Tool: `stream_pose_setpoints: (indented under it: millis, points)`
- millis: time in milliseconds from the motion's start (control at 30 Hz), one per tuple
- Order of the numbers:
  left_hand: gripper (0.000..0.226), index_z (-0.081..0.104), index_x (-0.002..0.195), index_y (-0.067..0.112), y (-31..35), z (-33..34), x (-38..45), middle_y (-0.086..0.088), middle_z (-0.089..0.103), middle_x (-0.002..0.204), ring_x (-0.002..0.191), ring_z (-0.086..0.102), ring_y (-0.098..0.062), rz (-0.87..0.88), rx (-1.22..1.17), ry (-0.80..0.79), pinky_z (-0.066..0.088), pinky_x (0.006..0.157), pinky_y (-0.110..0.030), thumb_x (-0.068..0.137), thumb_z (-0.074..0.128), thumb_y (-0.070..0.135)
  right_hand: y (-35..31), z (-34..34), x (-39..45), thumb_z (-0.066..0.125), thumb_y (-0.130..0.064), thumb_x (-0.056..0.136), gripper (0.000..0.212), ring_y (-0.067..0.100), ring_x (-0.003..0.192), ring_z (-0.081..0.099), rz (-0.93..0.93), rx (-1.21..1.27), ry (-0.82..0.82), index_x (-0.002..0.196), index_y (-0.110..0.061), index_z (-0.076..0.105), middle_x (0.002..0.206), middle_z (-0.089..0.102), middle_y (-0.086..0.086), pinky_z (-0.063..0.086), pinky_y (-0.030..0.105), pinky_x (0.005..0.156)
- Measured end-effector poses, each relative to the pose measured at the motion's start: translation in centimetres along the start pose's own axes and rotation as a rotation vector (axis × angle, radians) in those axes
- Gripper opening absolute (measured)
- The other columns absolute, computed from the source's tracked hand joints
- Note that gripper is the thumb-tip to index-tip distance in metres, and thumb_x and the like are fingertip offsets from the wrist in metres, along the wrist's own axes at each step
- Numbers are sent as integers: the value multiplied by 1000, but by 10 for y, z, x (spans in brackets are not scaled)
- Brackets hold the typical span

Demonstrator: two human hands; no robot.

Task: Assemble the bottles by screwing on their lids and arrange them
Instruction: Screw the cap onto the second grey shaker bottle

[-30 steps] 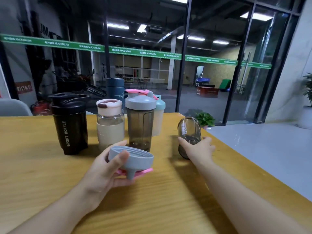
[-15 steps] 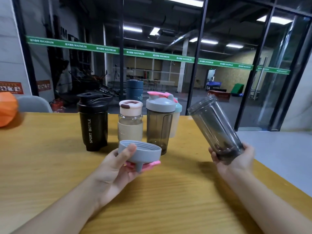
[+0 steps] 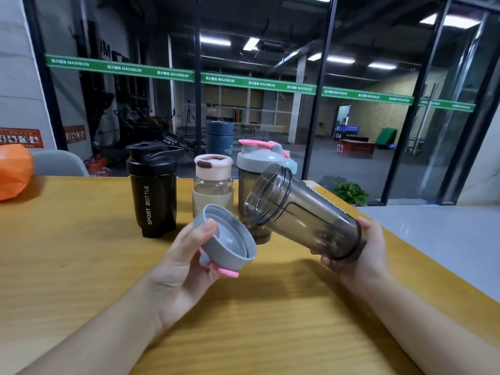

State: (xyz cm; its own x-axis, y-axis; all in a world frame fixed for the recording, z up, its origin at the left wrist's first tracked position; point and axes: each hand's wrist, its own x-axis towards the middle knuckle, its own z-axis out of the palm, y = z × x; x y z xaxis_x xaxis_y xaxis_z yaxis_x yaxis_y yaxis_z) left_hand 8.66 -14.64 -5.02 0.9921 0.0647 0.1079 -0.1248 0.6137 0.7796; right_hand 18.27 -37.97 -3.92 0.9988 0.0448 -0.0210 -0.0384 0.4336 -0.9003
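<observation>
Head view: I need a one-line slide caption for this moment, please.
Left hand holds a grey lid beside the smoky open bottle tilted in the right hand.

Ceiling strip lights are glowing behind the glass wall, blowing out to white at the upper right. The room behind is staying dim. The wooden table is catching even, warm light; soft shadows are falling under the forearms and beneath the raised smoky bottle. Wide-angle distortion is bending the window frames outward at the edges. Overall detail is looking slightly soft.
</observation>
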Motion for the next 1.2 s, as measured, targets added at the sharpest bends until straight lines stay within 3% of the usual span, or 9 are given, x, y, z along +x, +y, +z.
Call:
stream_pose_setpoints:
  millis: [133,200,267,333,600,700,933,1033,1200]
  points:
    - [68,80,83,15,3,-1,-1,-12,72,91,85,60,-24,20,37,-1,49,44,-23,23,96,42,3,4,-2,39,-41,88,38,25,55,58,23,-53,-26,82,-14,65,64,70,7,40,20,40]
    - [71,79,87,14,5,-3,-1,-13,72,99,97,54,-29,-1,38,20,52,46,-25,23,96,40,4,6,-3,40,-41,89,37,20,51,57,26,-97,-28,77,-17,65,59,67,2,40,20,40]
    - [83,75,99,13,5,-6,-1,-15,71,110,102,65,-30,-11,51,44,59,65,-41,23,96,39,5,6,-5,42,-41,89,35,19,50,57,19,-136,-37,75,-18,65,57,65,0,41,21,39]
    - [96,67,114,15,7,-7,-1,-15,70,115,102,68,-31,3,77,78,55,81,-52,25,96,39,6,6,-6,41,-40,89,35,21,51,57,4,-166,-63,79,-16,65,58,66,1,42,23,37]
    - [102,42,133,32,-2,-4,2,-7,65,116,100,65,-30,211,382,163,46,88,-56,40,85,36,9,12,-11,35,-33,95,39,20,49,58,-72,-224,-154,77,-14,64,62,67,5,40,25,41]
    - [99,47,127,30,-5,-7,3,-10,64,120,107,64,-32,195,459,179,42,97,-64,37,88,41,9,14,-13,35,-33,95,39,20,48,58,-78,-232,-167,78,-13,65,66,64,9,41,24,38]
    - [122,47,130,27,-2,-12,3,-6,66,116,103,66,-26,129,544,157,49,93,-58,21,89,64,10,12,-11,35,-35,94,39,22,53,55,-70,-268,-188,82,-13,64,71,61,12,42,24,37]
    - [121,47,128,28,-3,-13,3,-4,67,113,97,68,-23,121,567,151,51,77,-47,20,89,63,11,11,-10,35,-36,94,39,19,48,57,-67,-275,-201,85,-12,64,76,60,15,42,24,36]
    - [99,46,127,29,-2,-16,4,-12,62,118,94,64,-26,142,618,162,44,54,-32,39,85,52,10,11,-5,32,-35,97,37,15,54,65,-24,-280,-260,104,-18,64,81,68,6,51,28,42]
